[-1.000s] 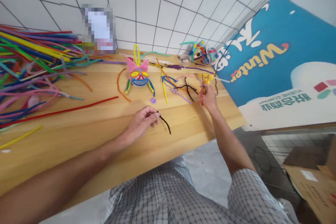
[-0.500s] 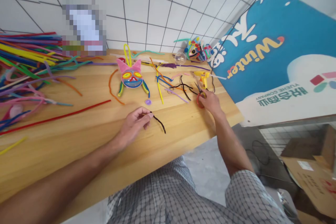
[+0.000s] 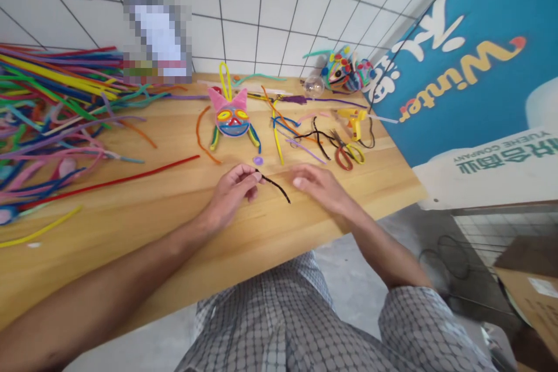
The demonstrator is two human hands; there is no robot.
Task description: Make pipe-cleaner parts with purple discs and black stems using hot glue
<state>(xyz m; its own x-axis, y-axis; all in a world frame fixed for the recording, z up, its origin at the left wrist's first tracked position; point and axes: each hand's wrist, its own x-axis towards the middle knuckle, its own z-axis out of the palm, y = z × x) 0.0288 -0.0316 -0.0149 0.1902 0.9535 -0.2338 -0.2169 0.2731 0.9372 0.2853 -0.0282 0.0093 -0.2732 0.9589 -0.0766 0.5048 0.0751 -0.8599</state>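
Observation:
Between the thumb and fingers of my left hand (image 3: pixel 238 189) is one end of a black pipe cleaner (image 3: pixel 279 187); its other end sticks out to the right, bending down. My right hand (image 3: pixel 320 186) hovers just right of that free end, holding nothing, fingers loosely apart. Behind it, scissors (image 3: pixel 344 154) with red and yellow handles lie on the table, beside more black pipe cleaner pieces (image 3: pixel 316 136). Beyond my left hand sits a cat-faced ornament (image 3: pixel 233 119) with pink ears, yellow-ringed eyes and a yellow loop on top. A small purple disc (image 3: pixel 258 160) lies in front of it.
A yellow glue gun (image 3: pixel 355 119) lies at the right, near a clear plastic dome (image 3: pixel 313 87) and a decorated colourful ball (image 3: pixel 340 70). A large pile of coloured pipe cleaners (image 3: pixel 56 93) covers the left. A red pipe cleaner (image 3: pixel 131 180) stretches across the wooden table (image 3: pixel 174 250).
My right hand has let go of the scissors, leaving them on the table, and moved left toward the black pipe cleaner. My left hand keeps its hold. The view has shifted slightly.

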